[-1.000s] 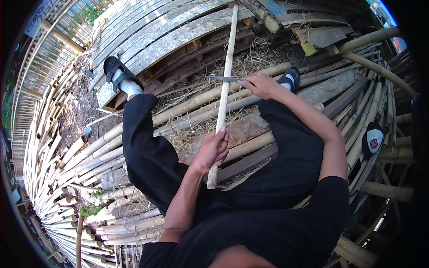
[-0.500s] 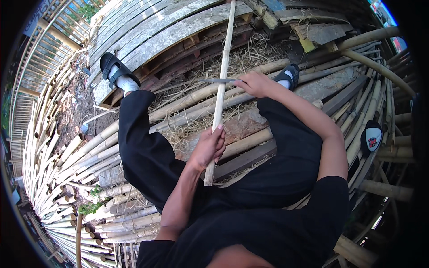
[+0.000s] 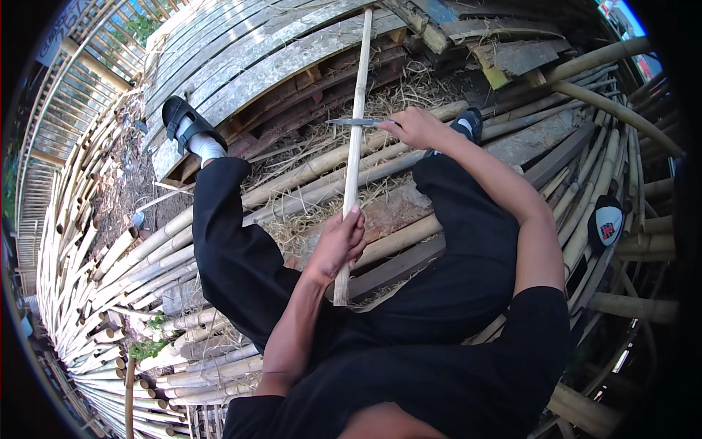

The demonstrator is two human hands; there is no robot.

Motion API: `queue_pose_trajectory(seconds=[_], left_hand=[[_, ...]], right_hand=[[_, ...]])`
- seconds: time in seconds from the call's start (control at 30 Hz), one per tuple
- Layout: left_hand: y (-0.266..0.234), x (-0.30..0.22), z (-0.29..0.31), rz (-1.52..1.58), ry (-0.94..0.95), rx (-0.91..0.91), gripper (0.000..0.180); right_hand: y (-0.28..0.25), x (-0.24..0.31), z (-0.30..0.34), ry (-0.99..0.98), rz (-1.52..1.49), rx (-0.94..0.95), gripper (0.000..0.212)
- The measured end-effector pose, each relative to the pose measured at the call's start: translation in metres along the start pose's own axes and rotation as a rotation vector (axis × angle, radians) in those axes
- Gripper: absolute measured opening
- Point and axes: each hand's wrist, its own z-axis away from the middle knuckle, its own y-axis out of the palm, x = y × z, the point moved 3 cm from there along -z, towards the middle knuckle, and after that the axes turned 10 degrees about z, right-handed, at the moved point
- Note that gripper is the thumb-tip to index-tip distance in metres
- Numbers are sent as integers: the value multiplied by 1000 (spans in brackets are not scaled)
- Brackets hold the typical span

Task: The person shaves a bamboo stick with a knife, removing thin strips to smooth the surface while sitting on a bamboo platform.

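Observation:
My left hand (image 3: 341,244) is wrapped round the lower part of a long, pale bamboo strip (image 3: 355,157). The strip slants up and away from my lap, and its far end lies over the edge of the plank platform (image 3: 307,60). My right hand (image 3: 418,130) grips a knife by its handle, which the fingers hide. The thin grey knife blade (image 3: 352,122) lies across the strip's upper half, pointing left and touching it or very close to it.
Curly bamboo shavings (image 3: 428,84) litter the ground between my feet. Many bamboo poles (image 3: 139,274) are stacked at left and below. A cap (image 3: 606,224) sits on poles at right. Boards (image 3: 523,55) lie at the far right, and a bamboo fence (image 3: 55,139) stands at left.
The knife and my right hand have shifted slightly up and away along the strip. The strip's far end has swung a little left and now shows whole. My left hand keeps its grip.

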Motion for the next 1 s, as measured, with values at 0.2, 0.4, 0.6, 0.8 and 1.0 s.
queue_pose_trajectory(seconds=[0.2,0.4,0.6,0.8,1.0], left_hand=[[-8,4,5,20,-36,-3,34],[-4,2,-1,-20,-16,-18,34],[-3,7,5,-3,-44,24,34],[-4,0,2,27,-33,13,34],[-1,2,4,-16,-60,-5,35]], right_hand=[[21,42,21,-209,-68,0,54],[10,-9,3,19,-18,-49,54],[28,39,13,-321,-107,-73,54],[12,10,-2,109,-117,-125,54],[27,23,15,-335,-65,37,52]])
